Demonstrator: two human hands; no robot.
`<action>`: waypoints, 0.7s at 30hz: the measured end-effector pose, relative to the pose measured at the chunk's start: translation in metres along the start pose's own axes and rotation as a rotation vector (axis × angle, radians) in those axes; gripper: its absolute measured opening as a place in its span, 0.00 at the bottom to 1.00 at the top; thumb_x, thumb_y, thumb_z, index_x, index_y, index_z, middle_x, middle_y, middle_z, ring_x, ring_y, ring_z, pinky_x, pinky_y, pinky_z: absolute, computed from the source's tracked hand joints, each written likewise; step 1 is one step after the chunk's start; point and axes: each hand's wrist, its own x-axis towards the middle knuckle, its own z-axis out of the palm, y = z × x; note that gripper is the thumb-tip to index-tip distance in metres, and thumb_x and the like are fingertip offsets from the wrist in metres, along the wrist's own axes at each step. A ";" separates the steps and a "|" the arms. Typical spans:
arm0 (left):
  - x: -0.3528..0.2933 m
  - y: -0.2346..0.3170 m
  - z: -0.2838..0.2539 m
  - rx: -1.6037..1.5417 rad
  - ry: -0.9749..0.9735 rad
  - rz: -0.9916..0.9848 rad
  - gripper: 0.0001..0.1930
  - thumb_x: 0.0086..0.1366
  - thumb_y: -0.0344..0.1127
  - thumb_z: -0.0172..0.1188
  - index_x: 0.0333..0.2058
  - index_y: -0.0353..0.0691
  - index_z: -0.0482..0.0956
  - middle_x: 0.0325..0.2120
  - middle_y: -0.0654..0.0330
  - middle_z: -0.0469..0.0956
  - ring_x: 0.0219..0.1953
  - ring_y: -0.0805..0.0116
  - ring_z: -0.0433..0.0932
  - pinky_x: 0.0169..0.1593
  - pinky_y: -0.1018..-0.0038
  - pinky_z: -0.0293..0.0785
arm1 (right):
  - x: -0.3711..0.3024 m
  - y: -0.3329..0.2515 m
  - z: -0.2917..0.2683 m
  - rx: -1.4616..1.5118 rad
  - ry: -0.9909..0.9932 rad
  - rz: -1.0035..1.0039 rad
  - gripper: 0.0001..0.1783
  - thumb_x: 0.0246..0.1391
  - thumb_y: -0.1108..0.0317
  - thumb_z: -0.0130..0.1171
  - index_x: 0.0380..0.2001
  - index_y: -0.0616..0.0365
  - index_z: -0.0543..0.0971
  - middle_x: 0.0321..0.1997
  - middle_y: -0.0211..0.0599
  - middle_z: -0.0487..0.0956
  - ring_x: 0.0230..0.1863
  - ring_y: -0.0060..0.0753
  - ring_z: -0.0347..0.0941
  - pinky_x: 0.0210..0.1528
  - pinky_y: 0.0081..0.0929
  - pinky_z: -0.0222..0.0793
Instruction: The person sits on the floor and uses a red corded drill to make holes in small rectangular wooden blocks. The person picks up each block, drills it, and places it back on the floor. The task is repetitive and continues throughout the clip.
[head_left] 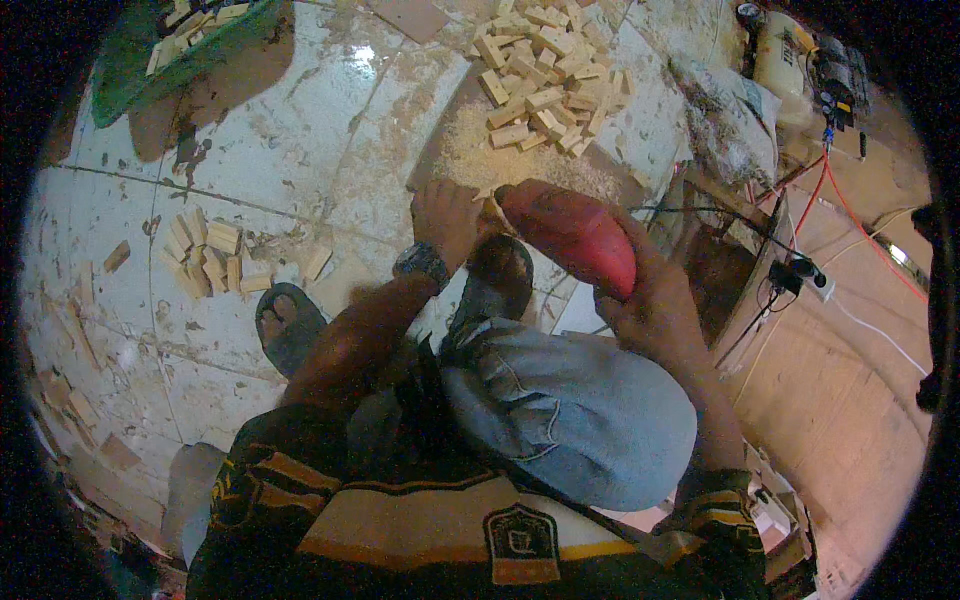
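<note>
At frame centre, right hand (645, 290) grips red object (580, 235); left hand (445, 215) curled beside, contents unclear. Top centre: heaped wooden blocks (545, 92).

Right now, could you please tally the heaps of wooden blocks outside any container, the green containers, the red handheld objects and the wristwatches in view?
Block heaps: 2, a large heap and a small heap
Green container: 1
Red object in the right hand: 1
Wristwatch: 1
Total: 5

The top edge cuts off the far-left green tub (122, 88); the red object (585, 240) hides part of the right hand (655, 298).
</note>
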 end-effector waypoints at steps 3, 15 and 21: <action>0.001 0.000 -0.004 0.063 -0.095 0.011 0.12 0.63 0.44 0.60 0.40 0.46 0.83 0.39 0.58 0.77 0.48 0.55 0.72 0.53 0.56 0.65 | -0.001 -0.002 0.003 0.046 -0.115 0.167 0.43 0.44 0.75 0.61 0.67 0.57 0.63 0.49 0.52 0.80 0.48 0.49 0.80 0.53 0.36 0.73; 0.004 0.008 -0.006 0.099 -0.053 0.031 0.12 0.62 0.46 0.61 0.36 0.45 0.83 0.37 0.57 0.76 0.47 0.55 0.71 0.51 0.58 0.66 | -0.031 0.006 -0.009 0.141 0.049 0.059 0.47 0.44 0.69 0.65 0.69 0.50 0.61 0.39 0.52 0.83 0.36 0.55 0.82 0.42 0.42 0.79; 0.004 0.008 -0.015 0.022 0.088 0.120 0.13 0.62 0.44 0.61 0.41 0.44 0.82 0.38 0.59 0.79 0.46 0.56 0.74 0.53 0.54 0.62 | -0.060 0.031 0.004 0.669 0.269 0.224 0.46 0.40 0.71 0.64 0.67 0.63 0.63 0.56 0.48 0.79 0.57 0.37 0.76 0.60 0.36 0.70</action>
